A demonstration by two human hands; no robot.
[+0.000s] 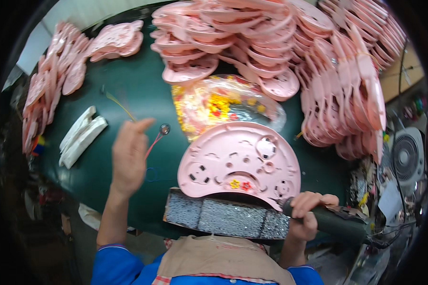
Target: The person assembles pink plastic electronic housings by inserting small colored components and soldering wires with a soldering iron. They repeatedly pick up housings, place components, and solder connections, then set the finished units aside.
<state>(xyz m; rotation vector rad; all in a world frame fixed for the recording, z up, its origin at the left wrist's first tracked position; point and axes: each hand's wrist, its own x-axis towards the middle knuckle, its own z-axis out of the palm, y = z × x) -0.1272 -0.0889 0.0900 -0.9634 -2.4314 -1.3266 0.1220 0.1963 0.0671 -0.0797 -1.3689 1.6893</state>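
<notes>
Pink plastic panel on a grey foam pad, centre frame.

The left hand (129, 154), blurred, pinches a thin red wire (153, 145) ending in a small round disc; the right hand (305, 212) grips a dark cylindrical tool (340, 224) at lower right. The glossy half-round panel (240, 164) rests on the speckled pad (223, 217), below a clear bag (226, 104) of yellow and red parts.

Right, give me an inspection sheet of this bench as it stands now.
Surface: dark green table, a grey foam pad at its near edge.
Job's things: pink half-round plate lies on the pad; small round part on red wire.
Clutter: stacks of pink plates; clear bag of coloured bits; white strips.
Hands: left hand blurred, at the red wire; right hand grips a dark power tool.
Cables: yellow wire.
Surroundings: fan at right.
</notes>
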